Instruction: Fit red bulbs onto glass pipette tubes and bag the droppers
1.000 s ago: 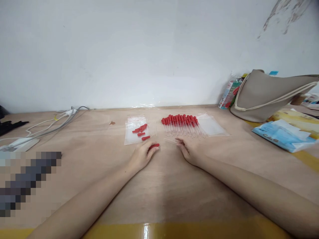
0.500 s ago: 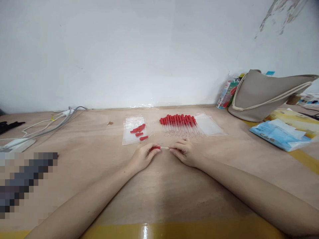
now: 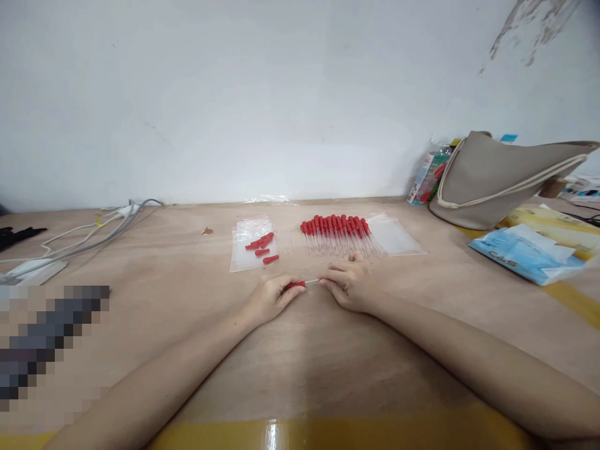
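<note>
My left hand [image 3: 277,296] is closed around a red rubber dropper bulb [image 3: 297,284], whose open end points right. A thin clear glass tube [image 3: 312,282] runs from the bulb to my right hand [image 3: 347,284], pinched there between thumb and fingers. Whether the tube sits inside the bulb I cannot tell. Behind my left hand, several loose red bulbs [image 3: 270,259] lie on and beside a clear zip bag [image 3: 239,262]. Bare glass tubes [image 3: 284,242] rest just right of them. Beyond my right hand lies a row of droppers with red bulbs [image 3: 335,224], tubes toward me.
A second clear bag [image 3: 404,237] lies right of the dropper row. Farther right are a blue tissue pack [image 3: 525,253], a grey bag [image 3: 492,175] and a plastic bottle [image 3: 424,175]. White and grey cables [image 3: 100,236] cross the left side. A white wall stands behind.
Both hands stay in nearly the same place. The bulb and my left fingers have shifted slightly right and toward me, and the visible tube between the hands is a little shorter.
</note>
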{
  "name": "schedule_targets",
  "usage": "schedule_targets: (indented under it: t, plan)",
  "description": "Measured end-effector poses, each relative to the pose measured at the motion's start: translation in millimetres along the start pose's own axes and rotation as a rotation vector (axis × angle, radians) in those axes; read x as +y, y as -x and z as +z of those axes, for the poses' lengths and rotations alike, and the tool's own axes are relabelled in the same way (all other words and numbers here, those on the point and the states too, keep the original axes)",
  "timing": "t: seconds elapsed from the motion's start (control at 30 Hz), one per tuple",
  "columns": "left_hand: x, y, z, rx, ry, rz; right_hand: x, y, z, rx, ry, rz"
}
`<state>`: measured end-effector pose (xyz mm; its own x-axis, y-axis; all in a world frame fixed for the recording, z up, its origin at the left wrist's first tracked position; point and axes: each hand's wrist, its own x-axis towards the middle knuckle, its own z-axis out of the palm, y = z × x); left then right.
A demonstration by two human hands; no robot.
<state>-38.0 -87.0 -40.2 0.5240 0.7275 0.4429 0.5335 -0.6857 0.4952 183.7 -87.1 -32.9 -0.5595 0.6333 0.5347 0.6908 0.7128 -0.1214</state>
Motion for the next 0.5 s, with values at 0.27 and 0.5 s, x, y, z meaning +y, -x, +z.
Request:
schedule_targets:
  t: [0.27,0.5]
  plan:
    - [0.0,1.2,0.9,-0.026,-0.022,0.032,-8.7,-3.8,4.6,-0.038,-0.022,-0.005]
    - [-2.3,1.2,1.5,-0.021,-0.005,0.037,-13.0,-9.7,11.5,-0.116,-0.038,0.029]
